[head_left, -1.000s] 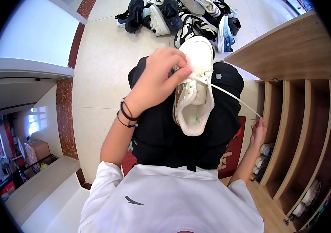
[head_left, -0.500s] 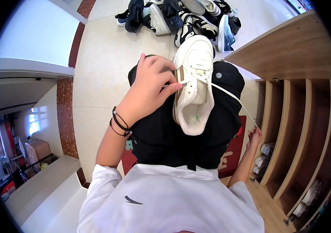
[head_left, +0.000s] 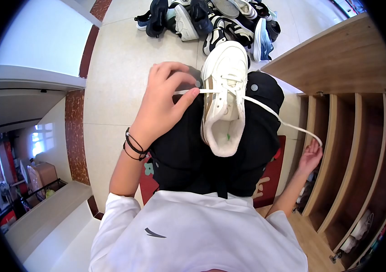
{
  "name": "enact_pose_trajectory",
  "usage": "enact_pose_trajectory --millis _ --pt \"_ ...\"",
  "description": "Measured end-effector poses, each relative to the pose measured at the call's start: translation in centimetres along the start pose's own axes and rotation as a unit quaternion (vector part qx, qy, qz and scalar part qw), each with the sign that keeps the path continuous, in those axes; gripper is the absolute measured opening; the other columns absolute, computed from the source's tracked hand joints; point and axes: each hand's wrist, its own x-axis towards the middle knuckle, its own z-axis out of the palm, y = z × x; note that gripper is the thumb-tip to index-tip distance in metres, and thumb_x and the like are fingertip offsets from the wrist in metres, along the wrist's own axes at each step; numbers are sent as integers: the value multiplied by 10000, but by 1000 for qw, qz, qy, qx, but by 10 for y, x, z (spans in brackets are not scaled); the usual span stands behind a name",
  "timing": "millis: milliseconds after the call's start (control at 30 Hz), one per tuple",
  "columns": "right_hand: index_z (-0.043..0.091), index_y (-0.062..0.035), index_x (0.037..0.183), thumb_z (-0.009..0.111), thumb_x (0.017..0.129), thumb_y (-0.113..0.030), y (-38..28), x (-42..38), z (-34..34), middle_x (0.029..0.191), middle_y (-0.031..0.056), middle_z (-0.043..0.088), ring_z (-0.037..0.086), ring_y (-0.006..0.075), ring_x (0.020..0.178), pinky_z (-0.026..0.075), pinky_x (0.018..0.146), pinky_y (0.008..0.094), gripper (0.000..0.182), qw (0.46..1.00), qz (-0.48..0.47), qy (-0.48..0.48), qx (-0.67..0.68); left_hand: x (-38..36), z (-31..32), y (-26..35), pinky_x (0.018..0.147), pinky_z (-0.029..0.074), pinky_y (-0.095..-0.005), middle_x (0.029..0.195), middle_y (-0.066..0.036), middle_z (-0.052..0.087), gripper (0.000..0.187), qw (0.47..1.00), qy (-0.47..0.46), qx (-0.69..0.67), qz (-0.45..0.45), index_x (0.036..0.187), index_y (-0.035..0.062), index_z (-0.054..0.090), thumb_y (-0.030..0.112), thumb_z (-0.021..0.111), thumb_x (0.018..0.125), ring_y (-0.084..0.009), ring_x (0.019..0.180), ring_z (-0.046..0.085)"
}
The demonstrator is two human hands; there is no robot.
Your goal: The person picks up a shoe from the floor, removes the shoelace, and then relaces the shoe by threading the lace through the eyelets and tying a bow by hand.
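A white sneaker (head_left: 227,63) rests on my black-trousered lap, toe pointing away and its opening toward me. My left hand (head_left: 165,99) is just left of it, pinching a short stretch of the white shoelace (head_left: 208,91) between thumb and fingers. Out to the right, beside the shoe cabinet, my right hand (head_left: 310,157) holds the other length of lace, which runs slack in a curve from the shoe. Some lace crosses the upper part of the tongue; lower eyelets on the left side show as bare holes.
A pile of shoes (head_left: 202,22) lies on the tiled floor ahead. To my right stands an open wooden shoe cabinet (head_left: 333,154) with its door (head_left: 338,56) swung out and a few shoes inside. A red mat (head_left: 272,174) is below me.
My left hand has moved left, away from the shoe, drawing lace out sideways. My right hand has shifted further right, and its lace now hangs looser. The sneaker stays nearly in place.
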Motion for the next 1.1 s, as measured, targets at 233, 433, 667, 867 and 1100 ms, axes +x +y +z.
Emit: enact_pose_trajectory --millis 233,433,667,867,1100 --pt "625 -56 1134 504 1040 -273 -76 -47 135 1127 127 682 625 277 1076 492 903 345 266 969 -96 -198 112 -5 5 29 876 481 -365 1041 -93 651 163 997 61 -14 39 956 43 678 53 738 804 -280 1010 605" --pt "601 -53 1130 508 1049 -281 -72 -98 233 760 60 599 578 170 650 432 711 292 259 861 28 -469 193 -19 23 46 702 498 -306 981 -84 590 228 995 -19 -86 -40 987 38 635 100 767 813 -236 831 613" --pt "585 -10 1200 547 1031 -177 -28 -147 294 729 11 555 417 43 537 345 533 219 241 808 -6 -573 -140 -20 34 46 632 495 -283 958 -80 595 277 998 3 -55 -43 1038 41 636 151 773 824 -178 739 599" --pt "684 16 1032 702 913 -101 -24 -197 335 851 65 729 628 59 726 441 582 199 168 761 31 -554 -335 -23 30 44 661 538 -261 946 -96 661 220 983 -18 -140 -114 1115 7 668 90 680 912 -168 748 658" --pt "698 20 913 720 846 -107 -1 -212 349 821 132 705 683 199 718 528 665 295 145 689 -141 -570 -425 -23 25 35 724 558 -257 1016 -101 690 233 957 -36 -242 -156 1179 -13 656 82 591 976 -142 852 674"
